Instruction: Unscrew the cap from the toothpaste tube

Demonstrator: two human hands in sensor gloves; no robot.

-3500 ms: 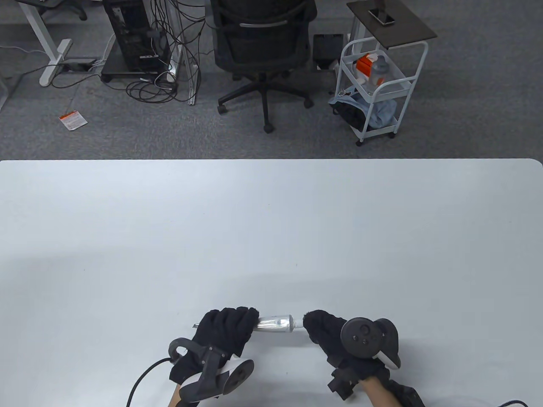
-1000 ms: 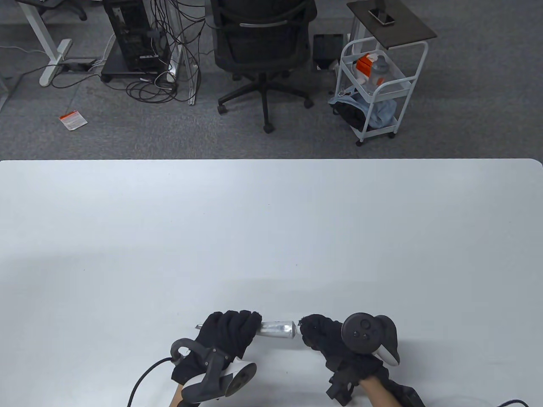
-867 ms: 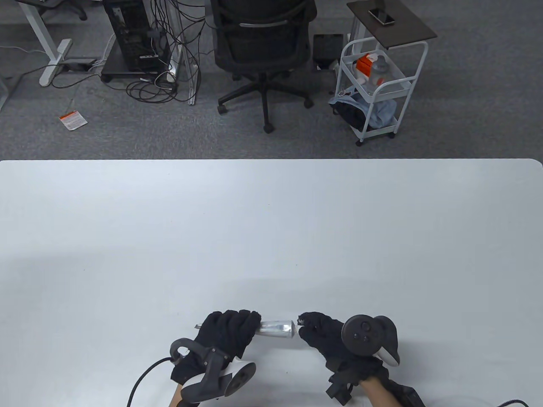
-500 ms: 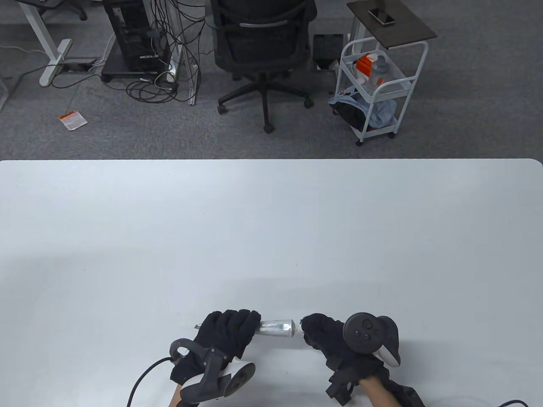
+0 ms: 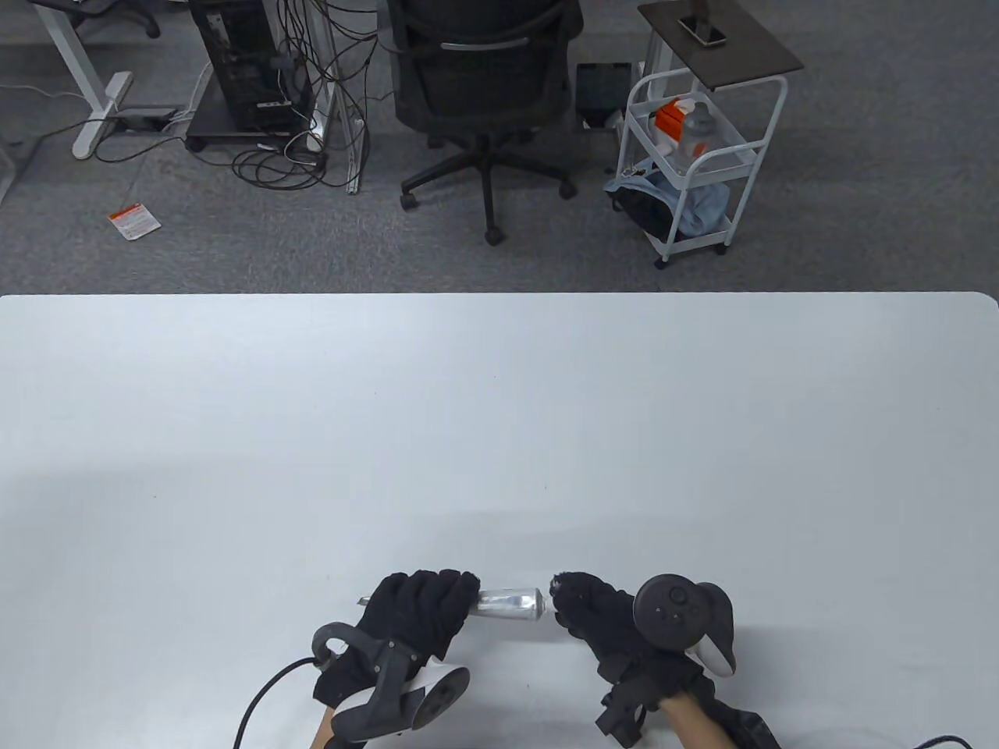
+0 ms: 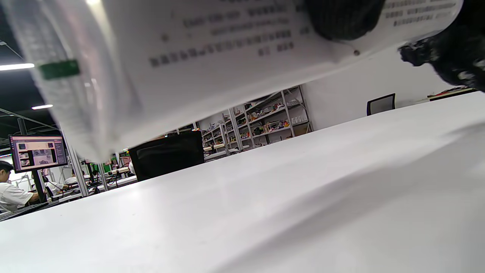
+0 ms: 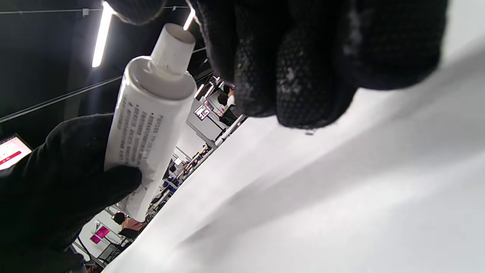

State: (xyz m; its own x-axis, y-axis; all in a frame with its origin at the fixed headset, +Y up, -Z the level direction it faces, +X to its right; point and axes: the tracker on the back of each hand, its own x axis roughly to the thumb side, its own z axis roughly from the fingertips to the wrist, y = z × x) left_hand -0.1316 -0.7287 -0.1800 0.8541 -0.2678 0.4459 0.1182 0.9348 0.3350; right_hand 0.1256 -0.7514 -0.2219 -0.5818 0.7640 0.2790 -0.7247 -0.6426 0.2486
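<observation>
Table view: near the middle of the tabletop's (image 5: 499, 406) near edge, the left hand (image 5: 417, 612) grips the toothpaste tube (image 5: 509, 602) around its rear half and holds it level, nozzle end pointing right. The right hand (image 5: 601, 620) is curled at that end, its fingers (image 5: 563, 593) closed together just off the tube's shoulder. The cap cannot be seen from here; the gloves hide whatever sits between the fingertips.

Left wrist view: the tube's printed white body (image 6: 227, 49) fills the top of the frame, blurred, held clear above the tabletop (image 6: 303, 197). A gloved fingertip presses on it near the top edge.

Right wrist view: the left hand (image 7: 57, 182) clamps the tube (image 7: 151, 113) low on its body. The threaded nozzle (image 7: 172, 47) stands bare, with no cap on it. The right hand's fingers (image 7: 303, 64) are bunched tight just beside the nozzle; whether they enclose the cap cannot be told.

By this, the unscrewing looks done and the step in hand is parting cap from tube. The next move likely calls for drawing the right hand straight away along the tube's axis, without loosening the pinch.
</observation>
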